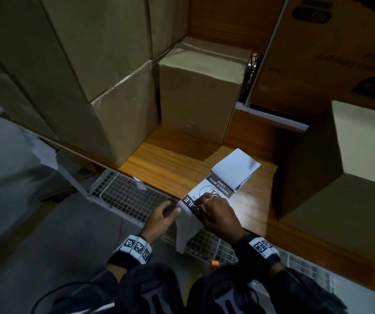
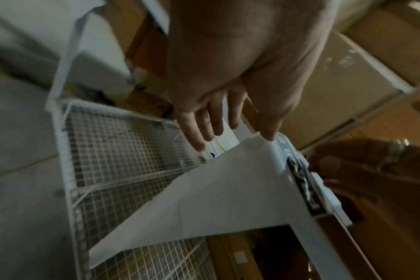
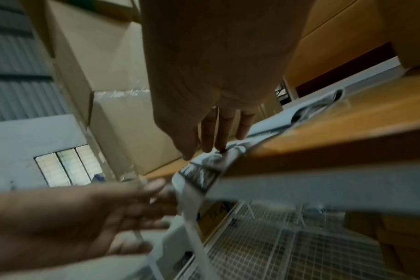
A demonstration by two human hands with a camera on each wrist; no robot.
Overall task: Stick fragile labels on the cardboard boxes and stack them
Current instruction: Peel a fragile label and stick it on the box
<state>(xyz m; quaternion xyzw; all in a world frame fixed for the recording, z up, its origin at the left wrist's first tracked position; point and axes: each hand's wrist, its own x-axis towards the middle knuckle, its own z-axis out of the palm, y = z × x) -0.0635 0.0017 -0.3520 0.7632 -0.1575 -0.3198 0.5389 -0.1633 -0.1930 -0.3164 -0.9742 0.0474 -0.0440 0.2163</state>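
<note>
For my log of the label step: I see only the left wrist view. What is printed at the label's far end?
Observer: On the fragile label, beyond the fingertips of the right hand, it reads HANDLE WITH CARE.
Operator: Are more labels nearby?
Observer: A folded white bundle lies on the wooden shelf, overlapping that far end.
Operator: And to the right?
Observer: A large cardboard box stands on the shelf.
</note>
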